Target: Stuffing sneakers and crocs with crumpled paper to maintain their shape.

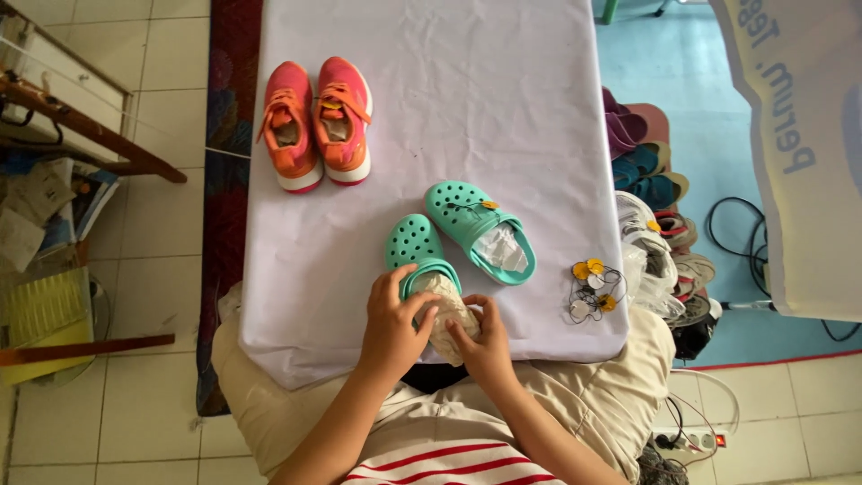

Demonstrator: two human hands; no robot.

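Observation:
Two teal clogs lie on a table under a white cloth point(503, 99). On the near clog point(413, 242) rests my left hand point(392, 325), fingers curled over its heel strap. My right hand point(485, 341) grips the crumpled white paper stuffing point(446, 310) that fills this clog's opening. The second teal clog point(476, 229) lies just to the right, angled, with white paper inside it and a small yellow tag on its top.
A pair of orange-pink sneakers point(316, 124) stands at the table's far left. A bundle of yellow and white tags on black strings point(593, 289) lies near the right edge. More shoes and bags point(660, 233) sit on the floor to the right. Cables run there too.

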